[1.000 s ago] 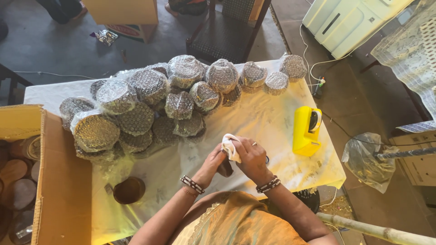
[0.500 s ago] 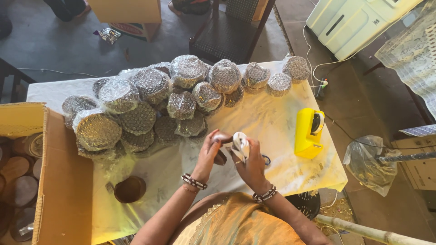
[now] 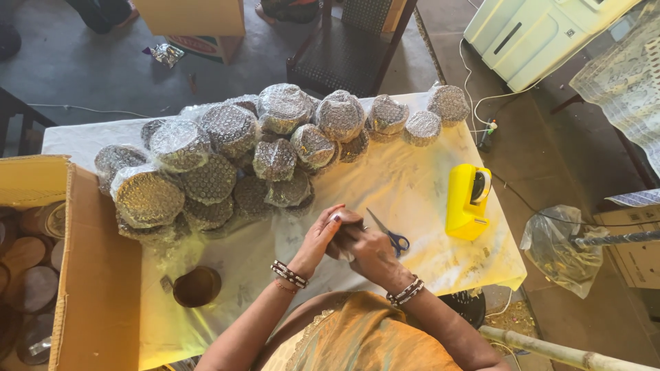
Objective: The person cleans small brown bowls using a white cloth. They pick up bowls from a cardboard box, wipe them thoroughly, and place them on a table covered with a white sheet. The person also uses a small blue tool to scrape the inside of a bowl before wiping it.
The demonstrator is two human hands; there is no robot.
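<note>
My left hand and my right hand meet over the cloth-covered table, just in front of my body. Both are closed around a small brownish object that the fingers mostly hide. Blue-handled scissors lie on the cloth right behind my right hand. A heap of round items wrapped in bubble wrap fills the far half of the table, an arm's reach beyond my hands.
A yellow tape dispenser stands at the right of the table. A round brown dish lies at the near left. An open cardboard box with round wooden pieces stands at the left. A chair is behind the table.
My hands have come down and closed together over the small object, whose white wrapping no longer shows. The scissors behind my right hand are now uncovered.
</note>
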